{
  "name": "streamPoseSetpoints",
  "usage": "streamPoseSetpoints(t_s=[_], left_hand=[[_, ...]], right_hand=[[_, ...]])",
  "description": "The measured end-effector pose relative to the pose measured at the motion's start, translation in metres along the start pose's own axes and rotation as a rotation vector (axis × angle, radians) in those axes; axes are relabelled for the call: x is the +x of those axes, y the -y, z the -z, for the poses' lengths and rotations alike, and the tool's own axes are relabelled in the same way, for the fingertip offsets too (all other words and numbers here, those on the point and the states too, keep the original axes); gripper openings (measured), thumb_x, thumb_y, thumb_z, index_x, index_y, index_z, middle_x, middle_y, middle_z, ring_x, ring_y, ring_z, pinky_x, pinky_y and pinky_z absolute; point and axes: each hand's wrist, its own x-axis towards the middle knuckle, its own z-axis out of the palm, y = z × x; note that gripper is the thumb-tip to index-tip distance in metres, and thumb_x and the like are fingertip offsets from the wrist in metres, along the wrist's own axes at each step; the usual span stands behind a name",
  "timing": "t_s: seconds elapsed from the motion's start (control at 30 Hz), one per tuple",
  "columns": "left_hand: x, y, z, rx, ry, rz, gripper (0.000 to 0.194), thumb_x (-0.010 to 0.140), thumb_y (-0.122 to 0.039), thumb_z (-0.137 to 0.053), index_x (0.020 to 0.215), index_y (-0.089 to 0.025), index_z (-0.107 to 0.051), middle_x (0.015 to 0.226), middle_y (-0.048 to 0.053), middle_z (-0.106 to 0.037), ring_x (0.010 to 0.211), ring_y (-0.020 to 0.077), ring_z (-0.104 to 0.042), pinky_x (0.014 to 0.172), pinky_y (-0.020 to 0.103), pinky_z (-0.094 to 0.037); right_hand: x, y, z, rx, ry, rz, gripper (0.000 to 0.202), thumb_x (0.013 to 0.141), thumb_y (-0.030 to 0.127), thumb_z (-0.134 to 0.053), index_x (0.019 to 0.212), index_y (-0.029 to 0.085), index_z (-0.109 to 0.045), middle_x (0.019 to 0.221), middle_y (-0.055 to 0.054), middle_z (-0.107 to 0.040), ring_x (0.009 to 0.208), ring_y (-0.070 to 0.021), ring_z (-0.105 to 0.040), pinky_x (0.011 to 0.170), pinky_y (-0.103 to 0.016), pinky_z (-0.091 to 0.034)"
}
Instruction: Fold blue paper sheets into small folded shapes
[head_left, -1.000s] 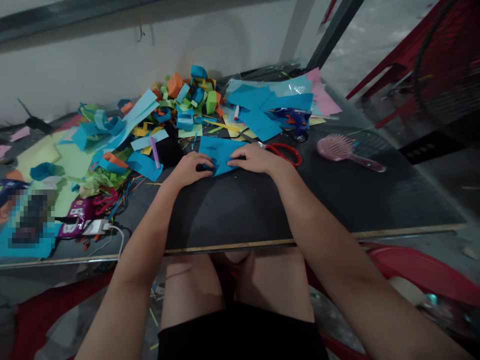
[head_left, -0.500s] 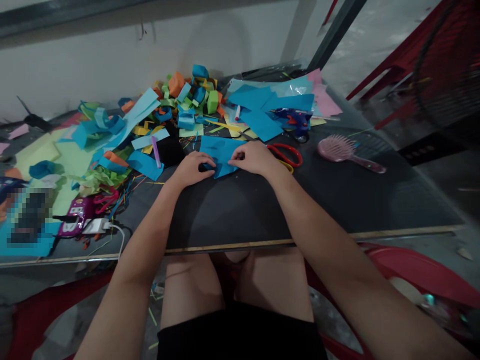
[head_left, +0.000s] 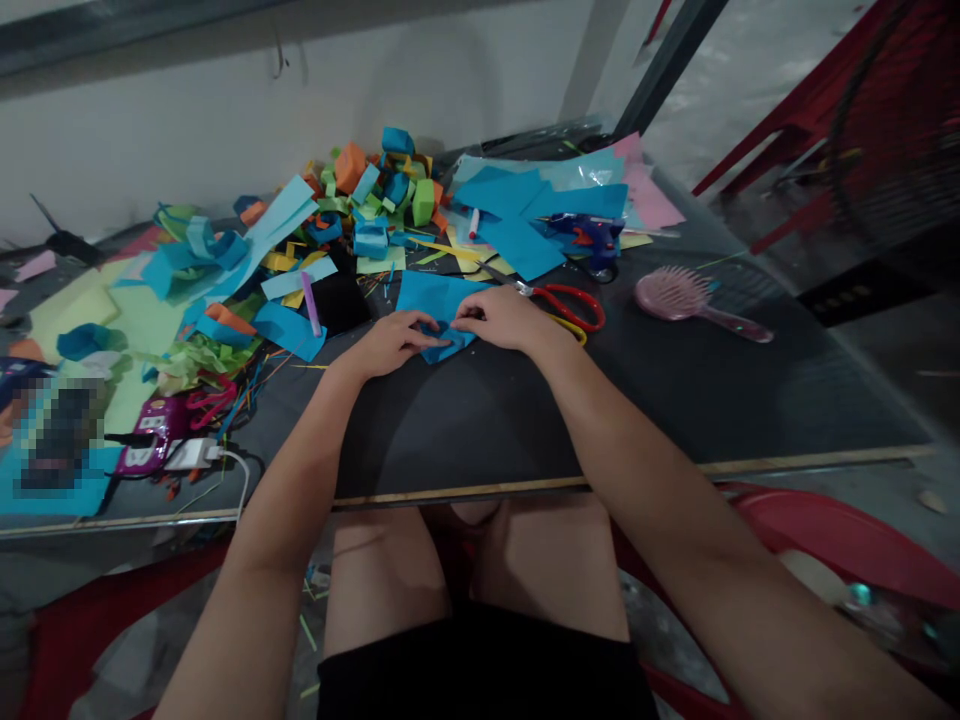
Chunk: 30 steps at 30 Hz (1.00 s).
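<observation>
A blue sheet of paper lies on the dark tabletop in front of me, its near part creased between my fingers. My left hand is at the sheet's left side, with its fingertips gripping the paper's near part. From the right, my right hand pinches the same paper, thumb and fingers close together. The two hands' fingertips nearly meet. Just right of my right hand are scissors with red handles, and a yellow handle shows beside them.
Folded paper pieces pile up behind the hands. A blue glue gun and a pink hairbrush lie to the right. At left are a purple device, a white plug and paper scraps.
My left fingers have moved slightly right, closer to my right fingertips. The near part of the blue paper looks more creased and raised, and more of the scissors shows.
</observation>
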Motion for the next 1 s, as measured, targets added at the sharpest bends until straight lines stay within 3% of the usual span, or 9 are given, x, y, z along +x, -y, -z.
streamPoseSetpoints(t_s=[0.2, 0.37, 0.77, 1.0], left_hand=[[0.001, 0.002, -0.001, -0.018, -0.016, 0.009, 0.042, 0.094, -0.011, -0.052, 0.119, -0.036, -0.075, 0.129, 0.007, -0.067, 0.114, 0.0222, -0.063, 0.100, 0.039, -0.050], [0.000, 0.003, 0.000, -0.062, -0.031, 0.048, 0.035, 0.094, -0.016, -0.055, 0.116, -0.032, -0.076, 0.127, 0.006, -0.068, 0.110, 0.0193, -0.065, 0.096, 0.034, -0.052], [-0.002, 0.001, -0.002, -0.219, -0.201, 0.139, 0.014, 0.084, -0.024, -0.067, 0.090, -0.024, -0.080, 0.104, 0.004, -0.077, 0.093, 0.0177, -0.072, 0.090, 0.033, -0.056], [-0.003, -0.001, 0.000, -0.236, -0.209, 0.143, 0.012, 0.083, -0.026, -0.068, 0.087, -0.021, -0.079, 0.101, 0.005, -0.078, 0.093, 0.0186, -0.072, 0.089, 0.033, -0.055]], right_hand=[[0.000, 0.000, 0.004, 0.198, 0.023, -0.112, 0.033, 0.074, 0.030, -0.082, 0.103, 0.016, -0.077, 0.087, -0.008, -0.077, 0.079, -0.0201, -0.070, 0.074, -0.033, -0.053], [0.000, 0.003, 0.003, 0.202, 0.011, -0.165, 0.027, 0.074, 0.026, -0.081, 0.099, 0.015, -0.076, 0.085, -0.009, -0.078, 0.079, -0.0215, -0.072, 0.078, -0.036, -0.055], [0.003, 0.007, -0.006, 0.196, -0.120, -0.205, 0.022, 0.075, 0.025, -0.080, 0.094, 0.016, -0.074, 0.086, -0.009, -0.077, 0.082, -0.0236, -0.072, 0.079, -0.038, -0.054], [0.006, 0.003, -0.012, 0.217, -0.139, -0.202, 0.021, 0.075, 0.024, -0.079, 0.093, 0.016, -0.072, 0.083, -0.008, -0.077, 0.082, -0.0239, -0.071, 0.077, -0.038, -0.053]])
